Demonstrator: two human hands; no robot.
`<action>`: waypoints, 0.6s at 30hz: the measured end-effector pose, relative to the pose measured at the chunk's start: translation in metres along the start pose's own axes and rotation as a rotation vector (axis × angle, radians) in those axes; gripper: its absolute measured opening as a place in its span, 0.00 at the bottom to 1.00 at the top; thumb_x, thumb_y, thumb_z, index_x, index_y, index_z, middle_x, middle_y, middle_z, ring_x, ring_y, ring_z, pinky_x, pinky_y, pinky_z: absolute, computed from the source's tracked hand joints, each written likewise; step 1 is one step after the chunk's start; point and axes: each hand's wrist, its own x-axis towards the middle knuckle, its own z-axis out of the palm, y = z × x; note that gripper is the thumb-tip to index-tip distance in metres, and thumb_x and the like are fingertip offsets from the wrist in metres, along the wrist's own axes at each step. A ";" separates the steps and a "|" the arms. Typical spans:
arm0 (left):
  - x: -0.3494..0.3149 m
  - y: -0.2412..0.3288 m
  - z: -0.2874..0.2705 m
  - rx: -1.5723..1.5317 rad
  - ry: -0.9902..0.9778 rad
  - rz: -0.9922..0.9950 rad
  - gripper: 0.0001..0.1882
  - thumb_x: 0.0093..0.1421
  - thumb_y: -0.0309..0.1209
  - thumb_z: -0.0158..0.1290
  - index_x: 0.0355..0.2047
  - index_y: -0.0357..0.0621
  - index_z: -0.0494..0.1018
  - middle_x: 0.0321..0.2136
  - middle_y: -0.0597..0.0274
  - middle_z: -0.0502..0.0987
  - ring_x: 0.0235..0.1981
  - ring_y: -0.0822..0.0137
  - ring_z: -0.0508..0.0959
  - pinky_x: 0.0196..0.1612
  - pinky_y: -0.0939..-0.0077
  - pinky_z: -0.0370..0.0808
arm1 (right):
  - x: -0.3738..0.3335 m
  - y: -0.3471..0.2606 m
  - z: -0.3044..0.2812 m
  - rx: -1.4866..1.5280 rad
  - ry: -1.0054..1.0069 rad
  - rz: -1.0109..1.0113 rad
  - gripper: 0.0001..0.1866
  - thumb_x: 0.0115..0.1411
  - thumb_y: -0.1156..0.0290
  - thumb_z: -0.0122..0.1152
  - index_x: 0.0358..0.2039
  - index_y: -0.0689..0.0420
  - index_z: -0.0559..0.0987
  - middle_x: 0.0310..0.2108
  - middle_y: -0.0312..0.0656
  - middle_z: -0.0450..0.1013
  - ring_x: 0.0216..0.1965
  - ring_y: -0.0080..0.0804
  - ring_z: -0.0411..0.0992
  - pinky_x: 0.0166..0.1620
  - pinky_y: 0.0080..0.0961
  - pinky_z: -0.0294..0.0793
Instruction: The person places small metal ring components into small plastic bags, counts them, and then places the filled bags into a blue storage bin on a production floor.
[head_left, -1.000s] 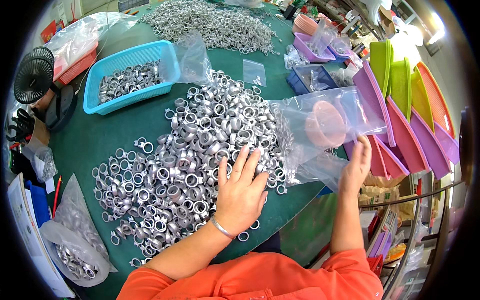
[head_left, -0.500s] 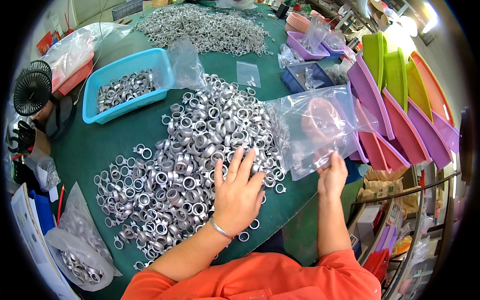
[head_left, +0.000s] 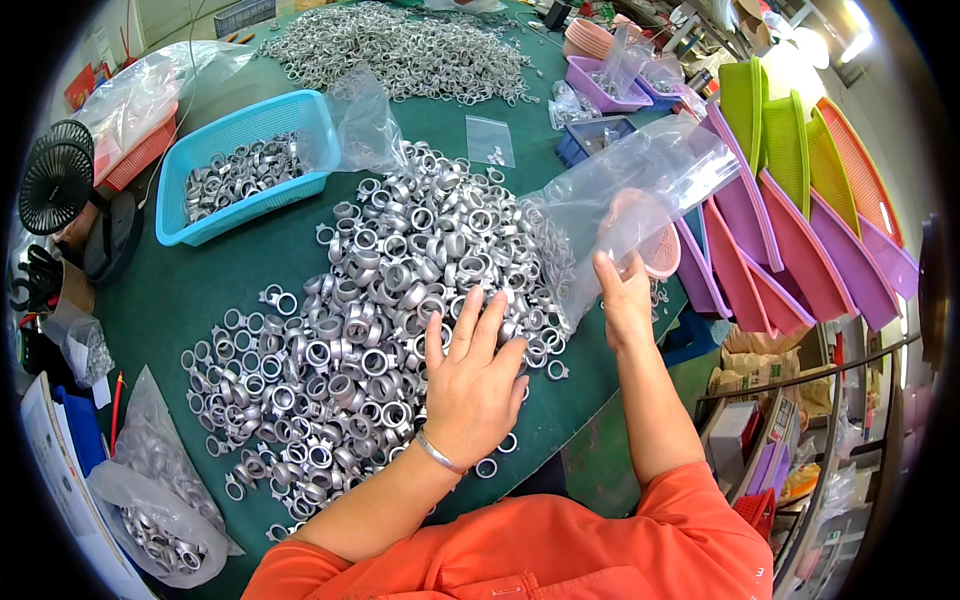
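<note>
A broad heap of silver metal rings, each with small lugs, covers the middle of the green table. On its near right side my left hand lies palm down with the fingers spread, holding nothing. My right hand, to the right of the heap, pinches the edge of a clear plastic bag between thumb and fingers. The bag is lifted and slanted, and its left part rests against the rings. Partly hidden behind the bag stands a pink round basket.
A light-blue basket of rings stands at the left, near a black fan. Smaller parts form a second pile at the back. Stacked coloured baskets lean at the right edge. A bag of rings lies at lower left.
My right hand has moved left and up, lifting the plastic bag and uncovering part of the pink basket. My left hand stays on the rings.
</note>
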 end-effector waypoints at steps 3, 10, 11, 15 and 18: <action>0.001 0.001 0.000 -0.006 0.005 0.011 0.19 0.39 0.30 0.63 0.34 0.48 0.74 0.55 0.51 0.62 0.60 0.50 0.56 0.57 0.44 0.49 | 0.022 0.012 -0.018 0.133 0.109 0.242 0.25 0.58 0.67 0.57 0.52 0.68 0.65 0.47 0.47 0.67 0.47 0.32 0.66 0.50 0.28 0.65; -0.004 -0.002 0.002 0.017 0.011 0.015 0.19 0.39 0.31 0.63 0.34 0.49 0.74 0.55 0.51 0.62 0.60 0.49 0.56 0.58 0.44 0.48 | 0.029 -0.031 -0.035 0.512 0.069 -0.055 0.13 0.62 0.72 0.49 0.46 0.63 0.69 0.41 0.43 0.72 0.42 0.32 0.70 0.47 0.29 0.68; -0.003 -0.003 0.003 0.021 0.013 0.017 0.19 0.39 0.31 0.63 0.35 0.49 0.74 0.55 0.51 0.62 0.60 0.49 0.56 0.58 0.43 0.48 | 0.024 -0.046 -0.040 0.559 0.045 -0.066 0.13 0.62 0.72 0.50 0.45 0.62 0.70 0.41 0.43 0.72 0.40 0.32 0.71 0.46 0.29 0.69; -0.002 -0.002 0.006 0.078 0.025 0.041 0.19 0.38 0.30 0.63 0.34 0.49 0.74 0.56 0.54 0.62 0.61 0.50 0.56 0.59 0.45 0.48 | -0.004 -0.094 -0.065 0.610 0.060 -0.162 0.12 0.61 0.72 0.51 0.44 0.61 0.70 0.40 0.43 0.73 0.38 0.33 0.72 0.45 0.30 0.71; 0.001 0.005 0.010 0.174 -0.002 0.078 0.19 0.39 0.29 0.63 0.34 0.49 0.73 0.56 0.54 0.61 0.61 0.50 0.55 0.59 0.45 0.48 | -0.033 -0.113 -0.107 0.620 0.145 -0.202 0.11 0.60 0.71 0.53 0.42 0.61 0.72 0.37 0.41 0.73 0.38 0.31 0.72 0.45 0.29 0.72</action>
